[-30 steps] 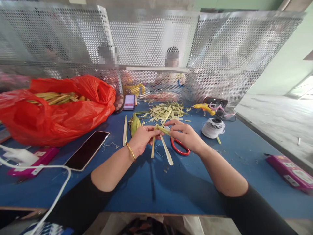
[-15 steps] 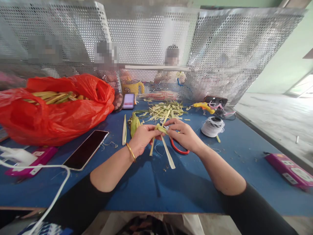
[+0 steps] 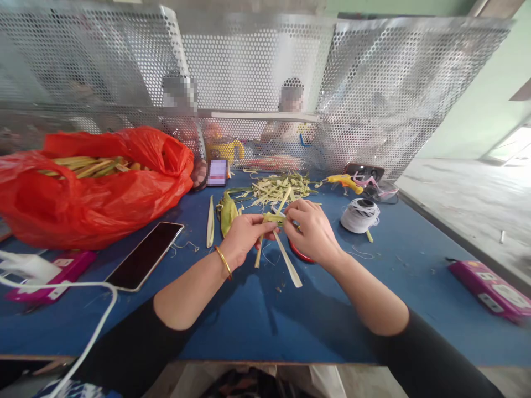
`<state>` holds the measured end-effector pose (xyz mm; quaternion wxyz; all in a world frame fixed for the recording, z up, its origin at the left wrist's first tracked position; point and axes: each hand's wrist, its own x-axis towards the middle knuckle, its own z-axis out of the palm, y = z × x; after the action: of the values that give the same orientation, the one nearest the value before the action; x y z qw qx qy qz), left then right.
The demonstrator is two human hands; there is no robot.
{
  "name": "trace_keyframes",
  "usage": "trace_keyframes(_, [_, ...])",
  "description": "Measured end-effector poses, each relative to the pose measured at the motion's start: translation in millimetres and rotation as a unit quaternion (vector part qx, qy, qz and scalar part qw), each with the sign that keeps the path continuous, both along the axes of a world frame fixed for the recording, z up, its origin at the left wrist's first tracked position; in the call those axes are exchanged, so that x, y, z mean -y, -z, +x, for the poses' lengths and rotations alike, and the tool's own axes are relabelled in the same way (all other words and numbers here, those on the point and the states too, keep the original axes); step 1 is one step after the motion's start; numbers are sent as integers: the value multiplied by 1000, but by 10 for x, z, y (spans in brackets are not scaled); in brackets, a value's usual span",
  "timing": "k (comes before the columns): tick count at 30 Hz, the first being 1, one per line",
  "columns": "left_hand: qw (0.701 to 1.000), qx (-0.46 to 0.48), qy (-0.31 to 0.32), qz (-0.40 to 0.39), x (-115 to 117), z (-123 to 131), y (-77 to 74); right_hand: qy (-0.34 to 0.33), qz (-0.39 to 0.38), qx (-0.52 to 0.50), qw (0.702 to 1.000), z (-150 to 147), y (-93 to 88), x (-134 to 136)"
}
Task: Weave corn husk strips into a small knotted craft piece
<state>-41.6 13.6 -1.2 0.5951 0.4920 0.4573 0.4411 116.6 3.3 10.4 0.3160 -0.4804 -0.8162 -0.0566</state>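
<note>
Between my two hands is a small folded piece of pale green leaf strips [image 3: 272, 218], with loose ends sticking out above and below. My left hand [image 3: 245, 232] pinches its left side between thumb and fingers. At its right end, my right hand [image 3: 309, 228] has its fingers closed on a strip. One long pale strip end [image 3: 288, 262] hangs toward me over the table. Red-handled scissors [image 3: 302, 254] lie under my right hand, mostly covered by it. Just left of the work lie a green leaf bundle [image 3: 228, 214] and a flat pale leaf [image 3: 210, 222].
A heap of leaf scraps [image 3: 282, 188] lies beyond my hands. Left are a red plastic bag [image 3: 136, 204] of strips and a phone [image 3: 145, 256]. Right are a white thread spool [image 3: 359, 216], a yellow glue gun [image 3: 345, 181] and a purple power strip [image 3: 492, 287]. Perforated metal panels [image 3: 257, 61] stand behind.
My right hand has turned and its fingers have curled in more at the right end of the folded leaf strips. More of the scissors' red handle is covered. My left hand keeps its pinch.
</note>
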Motion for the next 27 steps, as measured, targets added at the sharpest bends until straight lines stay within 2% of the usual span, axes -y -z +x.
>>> trace_keyframes(5, [1000,6,-19,-5,-13,0,9,17,43,75,996,-22,-24,45])
trace_keyframes(10, [998,44,-35,-28,-10,15,14,30,24,88,995,-43,-20,61])
trace_keyframes(16, [994,69,-22,-76,10,32,18,23,20,98,995,-58,-21,62])
trace_keyframes(22, [1000,-4,13,-25,37,57,10,25,-5,117,993,-46,-59,76])
trace_keyframes(27, [999,-29,-23,2,38,69,4,15,-15,96,995,-40,-44,99])
